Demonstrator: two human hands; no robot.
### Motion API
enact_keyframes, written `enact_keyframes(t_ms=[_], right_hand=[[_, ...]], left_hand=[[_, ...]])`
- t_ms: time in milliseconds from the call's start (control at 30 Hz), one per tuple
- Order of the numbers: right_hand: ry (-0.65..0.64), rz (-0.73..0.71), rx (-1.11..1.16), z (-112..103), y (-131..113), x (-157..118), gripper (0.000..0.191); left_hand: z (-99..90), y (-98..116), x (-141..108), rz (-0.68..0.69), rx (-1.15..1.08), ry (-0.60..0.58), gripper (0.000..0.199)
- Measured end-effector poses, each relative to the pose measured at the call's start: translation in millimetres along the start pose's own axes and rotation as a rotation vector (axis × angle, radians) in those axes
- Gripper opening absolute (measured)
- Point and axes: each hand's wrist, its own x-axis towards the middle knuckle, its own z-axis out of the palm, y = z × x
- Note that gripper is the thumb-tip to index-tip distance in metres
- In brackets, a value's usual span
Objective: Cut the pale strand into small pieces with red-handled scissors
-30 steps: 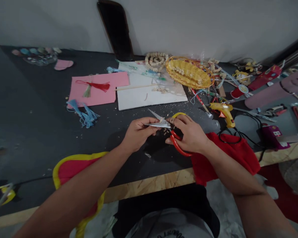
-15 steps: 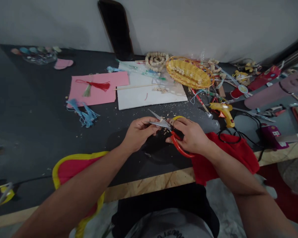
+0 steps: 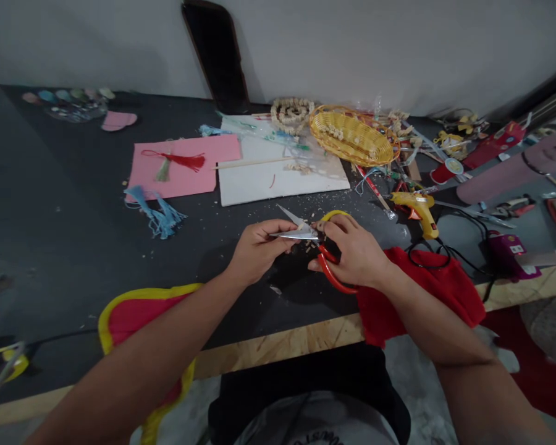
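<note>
My right hand point(image 3: 354, 250) is wrapped round the handles of a pair of scissors point(image 3: 338, 281), one loop red and the other yellow. The blades stand apart and point left, toward my left hand point(image 3: 258, 250). Its fingers are pinched behind the lower blade, and a small pale piece shows between the blades at the fingertips. Most of that piece is hidden, so its kind is unclear. Pale crumbs and small offcuts lie on the dark tabletop point(image 3: 204, 259) round the blades.
Beyond my hands lie a white board point(image 3: 250, 188), pink card point(image 3: 176, 185), blue tassels point(image 3: 160, 216), a red tassel point(image 3: 185, 161) and a yellow wicker basket point(image 3: 352, 154). A yellow glue gun point(image 3: 419, 213), red cloth point(image 3: 426, 287) and pink bottle point(image 3: 505, 176) stand right. A phone point(image 3: 217, 55) leans on the wall.
The scissors have turned slightly in my right hand, and the lower blade now reaches a little farther left across my left fingers. The surroundings look the same.
</note>
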Motion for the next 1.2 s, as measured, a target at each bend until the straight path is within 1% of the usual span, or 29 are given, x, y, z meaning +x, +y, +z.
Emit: enact_keyframes(t_ms=[233,367,533,667,833,933,1033,1200], right_hand=[[-0.027,-0.018,0.064,0.5,2.5,0.0,0.063],[-0.015,-0.047,0.072,1.3,3.6,0.6,0.064],[0.011,-0.031,0.089,4.2,3.1,-0.2,0.062],[0.008,-0.023,0.07,3.7,0.9,-2.4,0.06],[-0.02,0.012,0.08,0.4,-2.9,-3.4,0.056],[-0.021,0.025,0.09,0.7,-2.8,-2.6,0.056],[-0.004,0.028,0.054,1.6,-1.8,-1.5,0.057],[-0.009,0.01,0.007,1.4,-0.5,-0.1,0.062]], left_hand=[[-0.9,-0.1,-0.2,-0.022,0.04,-0.027,0.013],[-1.3,-1.2,0.1,-0.032,0.02,-0.035,0.014],[-0.8,0.7,-0.2,-0.027,0.005,-0.036,0.012],[0.9,0.9,-0.7,-0.009,-0.032,-0.022,0.017],[4.2,2.0,-0.5,0.015,-0.043,0.034,0.024],[4.9,3.1,-0.4,0.029,-0.029,0.046,0.021],[3.9,3.3,-0.7,0.019,0.029,0.054,0.017],[0.5,1.3,-0.6,0.02,0.085,0.006,0.013]])
